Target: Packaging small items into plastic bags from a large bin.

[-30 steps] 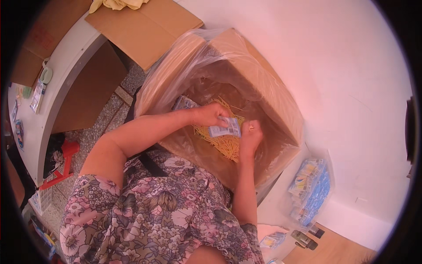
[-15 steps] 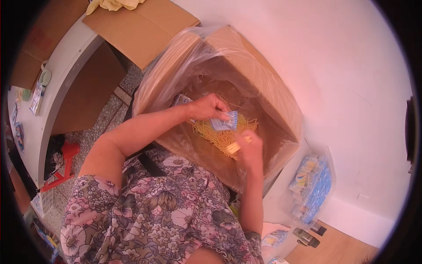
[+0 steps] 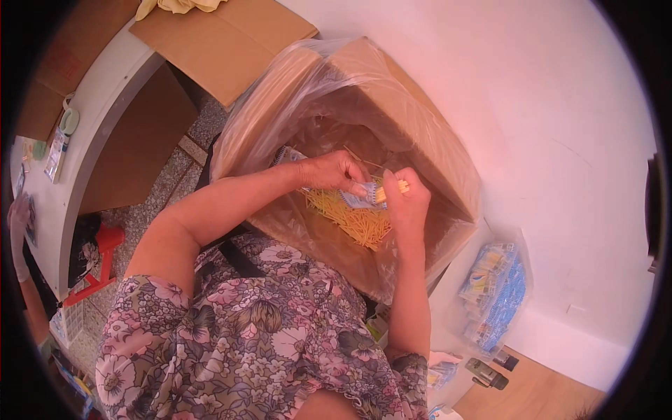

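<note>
My left hand [image 3: 338, 173] is closed on a small clear and blue printed packet [image 3: 358, 199], held over the carton. In my right hand [image 3: 408, 199] is a bundle of thin yellow sticks [image 3: 392, 190], its end at the mouth of the packet. How far the sticks reach into it I cannot tell. Below both hands, many loose yellow sticks [image 3: 360, 225] lie heaped in a plastic-lined cardboard box [image 3: 427, 133]. Another blue-edged packet [image 3: 288, 155] lies by my left wrist, partly hidden.
A clear bag of filled blue packets [image 3: 493, 297] rests at the right, near a dark small device [image 3: 486, 374]. On the left stands a curved white table [image 3: 105, 105] with a tape-like green roll [image 3: 69, 122]. Another person's gloved hand [image 3: 19, 217] shows at the far left.
My right hand has moved up with the yellow sticks and now meets the packet in my left hand. Another person's hand has come into view at the far left.
</note>
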Demonstrator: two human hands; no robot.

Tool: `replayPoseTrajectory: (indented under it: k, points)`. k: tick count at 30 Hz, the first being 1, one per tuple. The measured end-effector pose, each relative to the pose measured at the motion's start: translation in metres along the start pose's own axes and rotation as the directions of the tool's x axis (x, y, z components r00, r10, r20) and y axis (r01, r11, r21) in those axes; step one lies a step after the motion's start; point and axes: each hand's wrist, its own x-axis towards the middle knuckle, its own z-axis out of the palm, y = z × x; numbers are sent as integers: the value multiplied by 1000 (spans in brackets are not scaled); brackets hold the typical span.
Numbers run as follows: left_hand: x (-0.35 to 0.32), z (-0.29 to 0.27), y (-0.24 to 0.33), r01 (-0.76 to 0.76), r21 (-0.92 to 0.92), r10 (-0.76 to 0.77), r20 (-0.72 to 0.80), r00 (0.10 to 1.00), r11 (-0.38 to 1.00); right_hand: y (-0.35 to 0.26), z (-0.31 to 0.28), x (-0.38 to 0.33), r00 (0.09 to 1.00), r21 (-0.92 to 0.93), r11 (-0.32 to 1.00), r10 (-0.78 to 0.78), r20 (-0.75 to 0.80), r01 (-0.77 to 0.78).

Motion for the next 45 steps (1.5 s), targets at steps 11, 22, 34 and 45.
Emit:
replayPoseTrajectory:
  k: [11, 22, 34, 45]
  points:
    - [0, 10, -13, 187, -130, -195, -51, 979, 974, 4, 4, -32, 966, -207, 953, -242, -89, 220]
    - [-43, -75, -103, 466, 844, -247, -408, 879, 266, -19, -191, -211, 945, 79, 995, 85, -317, -63]
    - [-56, -104, -143, 204, 971, -130, -188, 974, 128, 174, -305, -459, 573, -460, 413, 206, -793, -786]
    - [-19, -49, -63, 530, 834, -310, -468, 827, 153, 70, -263, -290, 732, -800, 517, -411, -544, -304]
